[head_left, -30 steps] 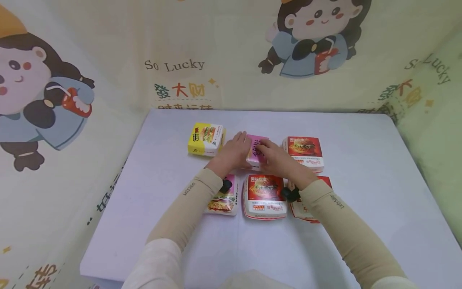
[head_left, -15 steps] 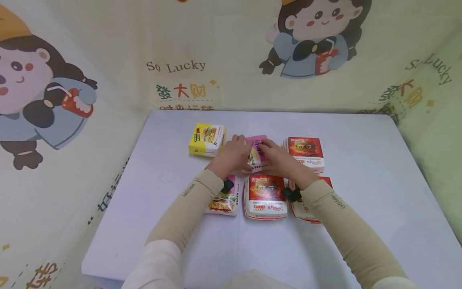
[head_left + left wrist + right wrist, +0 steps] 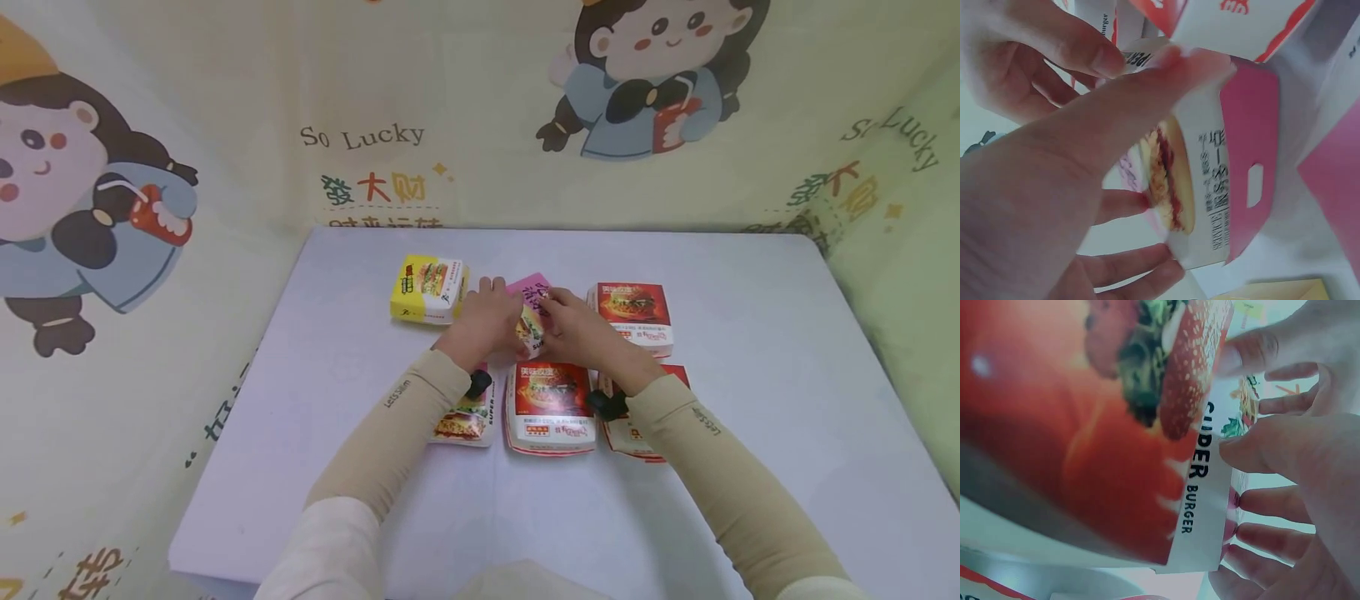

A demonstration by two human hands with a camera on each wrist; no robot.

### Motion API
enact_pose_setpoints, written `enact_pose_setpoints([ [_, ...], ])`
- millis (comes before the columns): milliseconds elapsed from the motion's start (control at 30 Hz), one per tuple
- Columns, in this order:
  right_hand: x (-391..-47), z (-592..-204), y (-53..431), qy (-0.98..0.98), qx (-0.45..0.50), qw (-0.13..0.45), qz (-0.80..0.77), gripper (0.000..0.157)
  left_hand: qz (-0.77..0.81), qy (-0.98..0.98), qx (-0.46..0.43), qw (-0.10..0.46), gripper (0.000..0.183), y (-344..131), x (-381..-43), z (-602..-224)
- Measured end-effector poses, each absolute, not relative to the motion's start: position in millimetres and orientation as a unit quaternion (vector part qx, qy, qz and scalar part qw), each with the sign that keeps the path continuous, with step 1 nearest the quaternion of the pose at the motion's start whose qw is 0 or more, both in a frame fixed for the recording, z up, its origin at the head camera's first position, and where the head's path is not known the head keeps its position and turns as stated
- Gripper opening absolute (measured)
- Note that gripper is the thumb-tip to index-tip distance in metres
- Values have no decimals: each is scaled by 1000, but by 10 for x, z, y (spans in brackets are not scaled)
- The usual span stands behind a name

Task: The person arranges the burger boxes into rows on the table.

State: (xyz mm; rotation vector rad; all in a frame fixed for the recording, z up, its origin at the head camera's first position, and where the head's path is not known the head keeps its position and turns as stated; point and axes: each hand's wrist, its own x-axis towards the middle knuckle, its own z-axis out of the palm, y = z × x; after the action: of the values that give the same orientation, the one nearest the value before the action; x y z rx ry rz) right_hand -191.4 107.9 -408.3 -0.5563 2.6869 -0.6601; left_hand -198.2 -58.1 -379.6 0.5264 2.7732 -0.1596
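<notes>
Between my two hands is a pink and white burger box (image 3: 533, 293), turned askew in the head view. My left hand (image 3: 487, 321) grips its left side; in the left wrist view the thumb lies along one side and the fingers (image 3: 1138, 265) touch the other. My right hand (image 3: 579, 333) holds the right side, its thumb and fingertips on the box in the right wrist view. The left wrist view shows a pink face (image 3: 1249, 150) of the box with a small slot. A red and white burger box (image 3: 551, 408) sits directly in front of the hands.
On the white table (image 3: 772, 392), a yellow and white box (image 3: 427, 289) stands at back left and a red and white box (image 3: 633, 312) at right. Another red box (image 3: 637, 437) and a pink-topped box (image 3: 465, 421) lie partly under my forearms. A patterned cloth (image 3: 487, 100) hangs behind.
The held burger box has turned counterclockwise in the head view, from nearly straight to askew, showing more of its burger picture. The hands stay around it; the other boxes have not moved.
</notes>
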Motion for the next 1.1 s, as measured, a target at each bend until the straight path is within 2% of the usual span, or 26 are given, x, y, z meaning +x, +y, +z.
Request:
enact_pose_setpoints([
  [167, -1904, -4091, 1094, 940, -195, 153, -234, 67, -54, 966, 191, 167, 73, -594, -1968, -3769],
  [367, -1898, -4062, 1101, 940, -200, 153, -230, 66, -80, 965, 202, 146, 41, -597, -1941, -3763],
  [500, -1905, -4059, 1105, 939, -203, 154, -231, 71, -86, 967, 205, 125, 30, -580, -1928, -3779],
  [800, -1905, -4047, 1110, 941, -209, 149, -220, 74, -87, 969, 206, 102, 29, -554, -1933, -3811],
  [1100, -1911, -4063, 1095, 941, -208, 162, -213, 75, -71, 969, 206, 121, 38, -588, -1956, -3812],
])
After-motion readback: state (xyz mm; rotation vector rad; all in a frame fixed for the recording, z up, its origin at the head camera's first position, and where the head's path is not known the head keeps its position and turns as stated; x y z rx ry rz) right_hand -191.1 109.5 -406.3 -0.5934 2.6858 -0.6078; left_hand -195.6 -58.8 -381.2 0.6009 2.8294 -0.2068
